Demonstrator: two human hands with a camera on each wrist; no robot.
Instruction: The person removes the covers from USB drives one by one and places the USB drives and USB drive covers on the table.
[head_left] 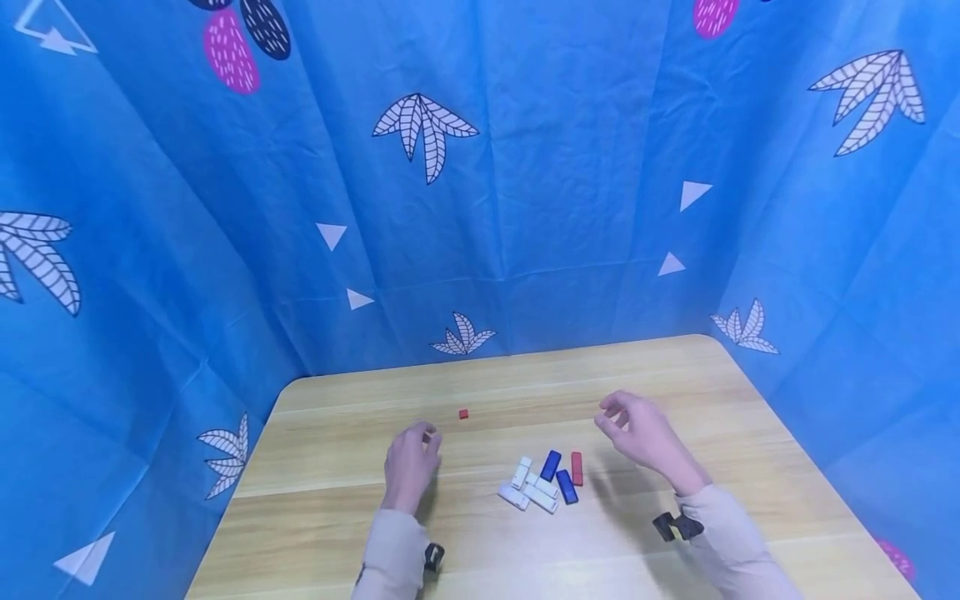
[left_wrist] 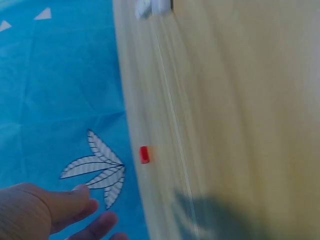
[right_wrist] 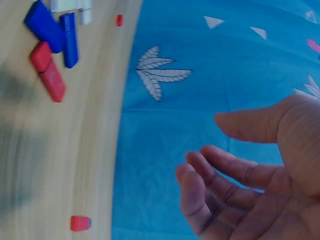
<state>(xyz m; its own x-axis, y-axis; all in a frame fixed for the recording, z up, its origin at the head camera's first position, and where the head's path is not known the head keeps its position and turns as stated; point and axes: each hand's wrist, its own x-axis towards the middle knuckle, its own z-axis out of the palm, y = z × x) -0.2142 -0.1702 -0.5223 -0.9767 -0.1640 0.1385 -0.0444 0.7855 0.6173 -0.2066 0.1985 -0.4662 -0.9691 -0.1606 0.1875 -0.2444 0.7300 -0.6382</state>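
My left hand (head_left: 411,462) hovers over the left half of the wooden table with its fingers loosely bent, holding nothing. Off to its right, a tiny red piece (head_left: 463,413) lies alone near the back edge; the left wrist view shows the same red piece (left_wrist: 144,155). Above the right side hangs my right hand (head_left: 645,429), thumb and fingers apart with nothing between them. Between the hands lie several white sticks (head_left: 541,497), two blue sticks (head_left: 567,487) and a red stick (head_left: 577,468), small and rectangular. Another short red piece (right_wrist: 80,223) with a bluish end shows in the right wrist view.
A blue curtain (head_left: 570,167) printed with leaves and triangles hangs behind the table and along both sides. The wooden tabletop (head_left: 300,492) has rounded back corners. Each forearm wears a dark wrist mount, such as the right mount (head_left: 678,527).
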